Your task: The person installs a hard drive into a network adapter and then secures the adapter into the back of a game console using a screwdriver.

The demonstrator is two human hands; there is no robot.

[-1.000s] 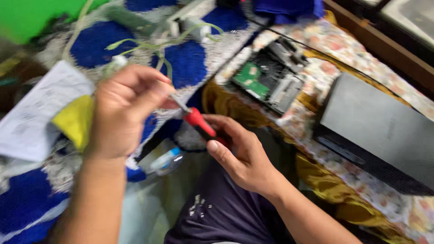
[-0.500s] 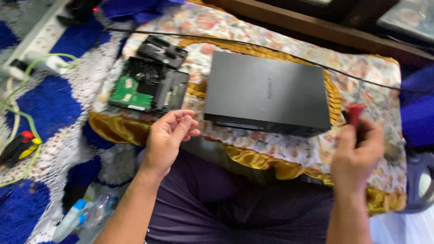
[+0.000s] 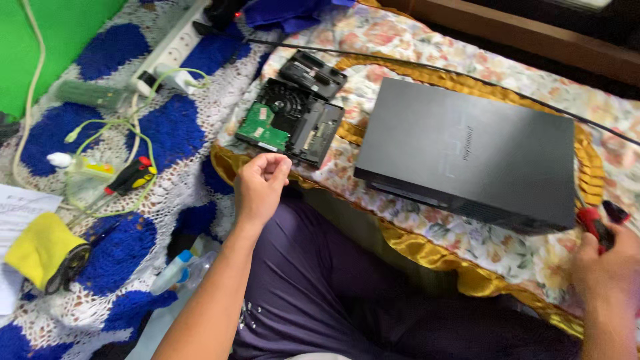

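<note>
The screwdriver [image 3: 595, 225], red-handled with black, sat in the right hand [image 3: 610, 263] at the far right edge, the fingers closed around its handle; its tip could not be made out. Just up and left of that grip lay the black console [image 3: 467, 157], flat on the floral cloth [image 3: 507, 247] with its gold trim. Well to the left of the console, the left hand [image 3: 260, 187] hovered with fingers curled loosely inward, thumb near the fingertips, holding nothing that could be seen. Just above that hand lay the open drive [image 3: 290, 123] with its green board [image 3: 263, 130], and beyond it a black bracket [image 3: 312, 72]. Further left of the hand, on the blue and white rug [image 3: 167, 133], lay a second red-and-black tool [image 3: 130, 175], a yellow cloth [image 3: 40, 248] and a power strip [image 3: 170, 50].
</note>
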